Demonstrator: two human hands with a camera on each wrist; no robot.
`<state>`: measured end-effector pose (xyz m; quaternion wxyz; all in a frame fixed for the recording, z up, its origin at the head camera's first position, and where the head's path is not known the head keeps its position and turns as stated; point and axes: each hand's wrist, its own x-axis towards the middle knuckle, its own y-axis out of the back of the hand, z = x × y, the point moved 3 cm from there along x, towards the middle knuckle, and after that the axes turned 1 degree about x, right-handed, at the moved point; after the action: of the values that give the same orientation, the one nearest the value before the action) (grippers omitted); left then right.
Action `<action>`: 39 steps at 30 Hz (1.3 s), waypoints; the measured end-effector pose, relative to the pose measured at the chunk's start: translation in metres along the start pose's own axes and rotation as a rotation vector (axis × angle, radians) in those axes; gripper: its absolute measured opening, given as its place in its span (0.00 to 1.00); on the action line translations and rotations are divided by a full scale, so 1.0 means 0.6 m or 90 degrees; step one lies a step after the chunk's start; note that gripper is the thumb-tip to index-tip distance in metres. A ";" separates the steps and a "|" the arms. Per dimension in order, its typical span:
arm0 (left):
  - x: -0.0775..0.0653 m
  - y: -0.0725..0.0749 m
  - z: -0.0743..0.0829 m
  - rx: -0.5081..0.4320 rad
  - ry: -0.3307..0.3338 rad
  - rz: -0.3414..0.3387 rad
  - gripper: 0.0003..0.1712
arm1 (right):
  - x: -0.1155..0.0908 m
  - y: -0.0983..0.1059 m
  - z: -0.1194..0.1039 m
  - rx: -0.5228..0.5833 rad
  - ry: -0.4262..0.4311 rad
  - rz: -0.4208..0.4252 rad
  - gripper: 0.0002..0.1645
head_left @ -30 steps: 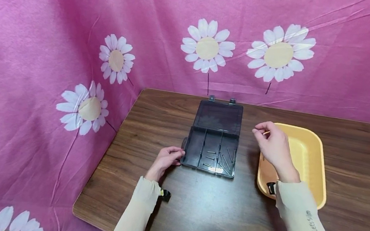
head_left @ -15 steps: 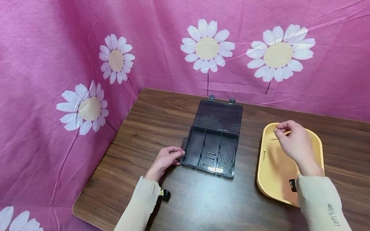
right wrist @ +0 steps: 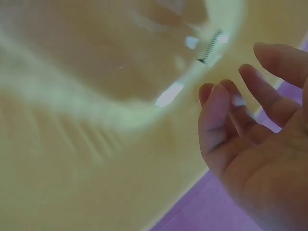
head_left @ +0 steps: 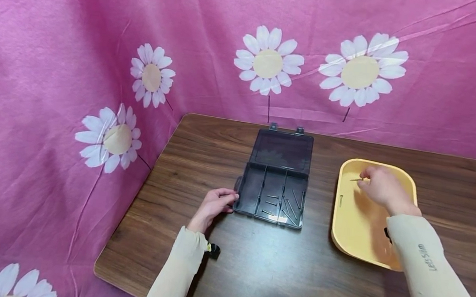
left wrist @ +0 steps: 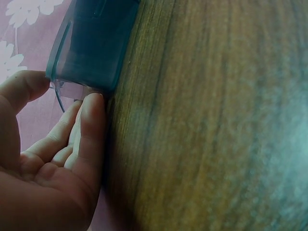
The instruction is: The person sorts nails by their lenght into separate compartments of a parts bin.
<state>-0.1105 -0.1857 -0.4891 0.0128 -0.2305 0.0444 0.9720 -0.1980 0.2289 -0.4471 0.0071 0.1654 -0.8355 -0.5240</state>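
In the head view a dark translucent compartment box [head_left: 252, 182] lies with its lid [head_left: 283, 149] folded back. My left hand [head_left: 212, 208] grips its near left side, thumb at the rim and fingers against the side, as the left wrist view shows. My right hand [head_left: 385, 189] is down inside the yellow tray [head_left: 362, 238]. A screw [head_left: 356, 179] lies by its fingertips in the tray. The right wrist view shows loosely bent fingers, and a screw [right wrist: 211, 47] on the tray floor apart from them. Another screw [head_left: 340, 201] rests near the tray's left wall.
Short screws [head_left: 272, 203] lie in the box's middle compartment, and several longer screws [head_left: 291, 207] in its right one. Both containers stand on a wooden table [head_left: 267, 279]. A pink cloth [head_left: 216, 33] with printed daisies hangs behind and at the left.
My right hand has moved right from the tray's left edge, then lowered into the tray toward a screw. My left hand has stayed on the box.
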 end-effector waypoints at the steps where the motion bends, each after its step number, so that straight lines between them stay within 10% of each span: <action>1: 0.000 0.000 0.000 0.000 0.000 -0.001 0.16 | 0.000 -0.003 0.002 -0.010 -0.006 -0.008 0.20; 17: 0.001 0.000 0.001 0.001 0.006 -0.008 0.16 | -0.001 -0.029 0.012 -0.045 -0.044 -0.086 0.30; 39: 0.037 0.007 -0.038 -0.001 0.004 0.015 0.16 | 0.008 -0.037 0.018 -0.006 -0.036 -0.118 0.06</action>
<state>-0.1200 -0.1921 -0.5191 0.0012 -0.2334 0.0462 0.9713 -0.1986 0.2283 -0.4727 -0.0646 0.2274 -0.8140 -0.5306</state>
